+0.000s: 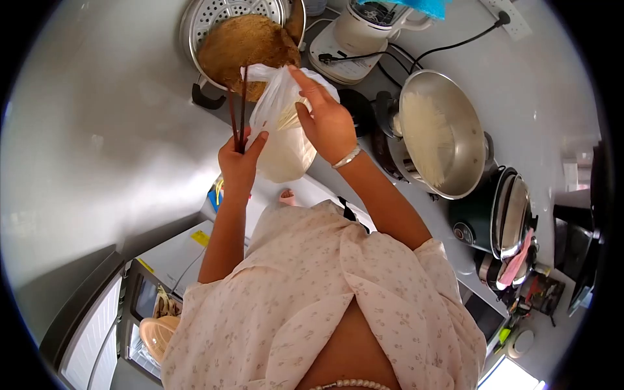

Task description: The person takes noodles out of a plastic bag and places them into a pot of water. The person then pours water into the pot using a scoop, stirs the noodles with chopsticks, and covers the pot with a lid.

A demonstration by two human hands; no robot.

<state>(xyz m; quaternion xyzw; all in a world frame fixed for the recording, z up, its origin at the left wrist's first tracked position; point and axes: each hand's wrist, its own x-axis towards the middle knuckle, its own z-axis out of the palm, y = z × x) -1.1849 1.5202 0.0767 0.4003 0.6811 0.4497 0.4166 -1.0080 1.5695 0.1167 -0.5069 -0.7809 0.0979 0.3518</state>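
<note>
My left hand (239, 162) is closed around two dark brown chopsticks (244, 97), which point up and away from me. Its thumb rests against a thin white plastic bag (283, 153). Pale, dry thin noodles (291, 117) show through the bag's upper part. My right hand (328, 127) lies against the bag's other side, its thumb and index finger stretched out and apart. Its remaining fingers are partly hidden. Beyond the bag, a large brown, rough-surfaced piece (244, 49) sits on a perforated metal steamer tray (211, 16).
To the right stands a steel pot (478, 110) with pale thin noodles (426, 130) inside. A dark green rice cooker (478, 224) is nearer me. At the back, a cream-coloured appliance (351, 45) has black cables (448, 47) running to a wall socket (510, 19).
</note>
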